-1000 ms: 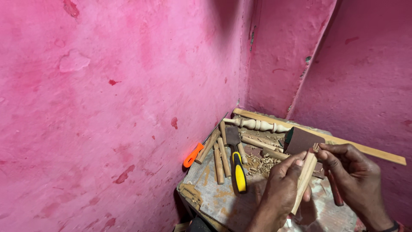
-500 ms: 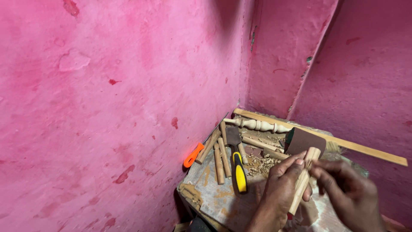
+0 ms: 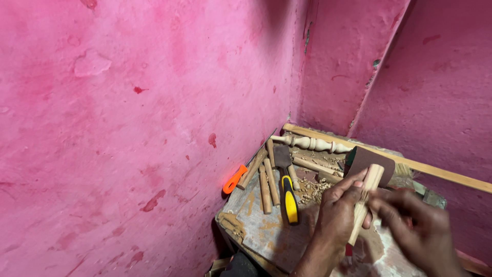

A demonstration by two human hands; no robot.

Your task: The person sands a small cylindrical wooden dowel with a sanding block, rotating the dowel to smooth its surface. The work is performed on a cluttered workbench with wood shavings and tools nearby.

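Observation:
My left hand point(image 3: 335, 215) grips a pale round wooden rod point(image 3: 367, 194) and holds it nearly upright over a small workbench point(image 3: 266, 231). My right hand point(image 3: 417, 231) is blurred, just right of the rod, fingers curled close to its shaft; I cannot tell whether it touches the rod or holds anything. A brown sheet of sandpaper point(image 3: 371, 159) lies just behind the rod's top end.
On the bench lie several wooden sticks point(image 3: 266, 179), a yellow-and-black handled tool point(image 3: 289, 200), an orange handle point(image 3: 234, 178) at the wall edge, a turned spindle point(image 3: 310, 143), a long wooden strip point(image 3: 435, 169) and wood shavings point(image 3: 310, 190). Pink walls close in left and behind.
My right hand has slid down from the rod's upper part to lower right of it and is now blurred. The rod stands a little more upright.

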